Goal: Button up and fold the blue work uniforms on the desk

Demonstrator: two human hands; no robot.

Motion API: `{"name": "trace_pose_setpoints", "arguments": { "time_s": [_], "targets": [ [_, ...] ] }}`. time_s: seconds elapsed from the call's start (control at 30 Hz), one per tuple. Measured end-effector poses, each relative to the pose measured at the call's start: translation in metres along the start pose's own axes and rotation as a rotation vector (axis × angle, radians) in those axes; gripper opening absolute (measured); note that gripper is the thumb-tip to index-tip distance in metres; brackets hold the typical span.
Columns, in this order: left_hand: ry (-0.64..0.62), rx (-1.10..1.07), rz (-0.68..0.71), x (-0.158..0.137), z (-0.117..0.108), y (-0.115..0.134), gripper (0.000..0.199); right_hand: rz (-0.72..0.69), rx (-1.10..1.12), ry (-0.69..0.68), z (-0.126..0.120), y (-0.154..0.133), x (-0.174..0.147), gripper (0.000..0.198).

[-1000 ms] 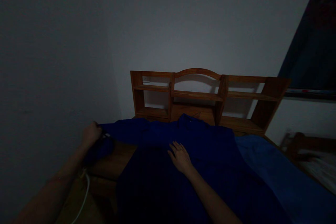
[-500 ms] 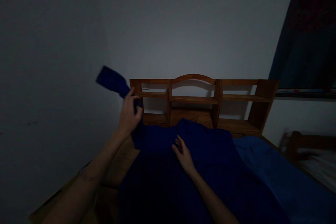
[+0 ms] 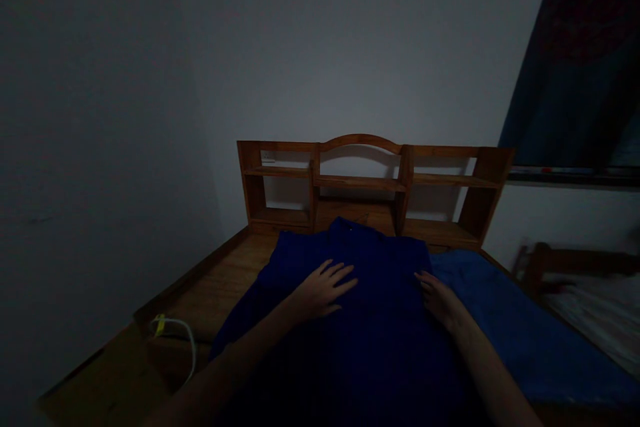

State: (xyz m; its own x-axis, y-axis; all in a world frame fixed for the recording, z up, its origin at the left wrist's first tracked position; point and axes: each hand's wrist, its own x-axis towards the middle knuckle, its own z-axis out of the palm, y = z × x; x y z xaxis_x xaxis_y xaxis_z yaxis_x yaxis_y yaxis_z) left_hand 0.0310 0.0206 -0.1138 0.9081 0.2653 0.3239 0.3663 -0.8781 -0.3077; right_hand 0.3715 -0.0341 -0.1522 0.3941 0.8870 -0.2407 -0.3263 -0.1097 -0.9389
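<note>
A dark blue collared shirt (image 3: 380, 267) lies spread out in front of me, its collar towards the wooden headboard. My left hand (image 3: 323, 290) rests on or just over the left part of the shirt, fingers spread and holding nothing. Near the shirt's right edge is my right hand (image 3: 443, 300), its fingers stretched out, with nothing seen in it. In the dim light the folds and the sleeves blend into the dark cloth, so I cannot make out how the sleeves lie.
Behind the shirt stands a wooden headboard with shelves (image 3: 360, 183). A lighter blue cloth (image 3: 490, 293) lies to the right. On the left are a bare wooden board (image 3: 225, 273) and a white cord with a yellow tag (image 3: 187, 333). A dark curtain (image 3: 560, 80) hangs at upper right.
My left hand has let go of the raised blue sleeve and come down right onto the shirt. My right hand has moved from the shirt's middle to its right edge.
</note>
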Motion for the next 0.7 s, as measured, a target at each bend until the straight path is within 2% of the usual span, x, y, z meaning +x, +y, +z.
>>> {"name": "trace_pose_setpoints", "arguments": {
  "time_s": [0.07,0.13,0.23,0.37,0.47,0.53,0.63,0.7],
  "targets": [
    [-0.025,-0.004,-0.122,-0.023,0.008,-0.025,0.079,0.032,-0.077,-0.057,-0.006,0.002,0.006,0.068],
    [-0.045,-0.012,-0.234,-0.049,0.014,-0.048,0.082,-0.061,-0.211,-0.093,-0.002,0.001,0.010,0.064],
    [-0.056,-0.004,-0.455,-0.091,0.020,-0.071,0.067,-0.228,-0.388,-0.115,0.012,-0.005,0.019,0.051],
    [-0.024,-0.041,-0.796,-0.133,0.028,-0.083,0.047,-0.412,-0.429,-0.126,0.029,-0.025,0.034,0.047],
    [0.035,-0.124,-0.968,-0.140,0.036,-0.085,0.030,-0.674,-0.457,-0.178,0.037,-0.052,0.039,0.048],
    [0.067,-0.168,-1.019,-0.136,0.038,-0.085,0.024,-0.770,-0.443,-0.204,0.038,-0.070,0.039,0.049],
    [0.114,-0.177,-1.037,-0.125,0.038,-0.080,0.030,-0.770,-0.433,-0.140,0.025,-0.081,0.045,0.052],
    [0.117,-0.157,-1.058,-0.121,0.036,-0.075,0.038,-0.696,-0.523,-0.079,0.011,-0.072,0.051,0.053]
  ]
}}
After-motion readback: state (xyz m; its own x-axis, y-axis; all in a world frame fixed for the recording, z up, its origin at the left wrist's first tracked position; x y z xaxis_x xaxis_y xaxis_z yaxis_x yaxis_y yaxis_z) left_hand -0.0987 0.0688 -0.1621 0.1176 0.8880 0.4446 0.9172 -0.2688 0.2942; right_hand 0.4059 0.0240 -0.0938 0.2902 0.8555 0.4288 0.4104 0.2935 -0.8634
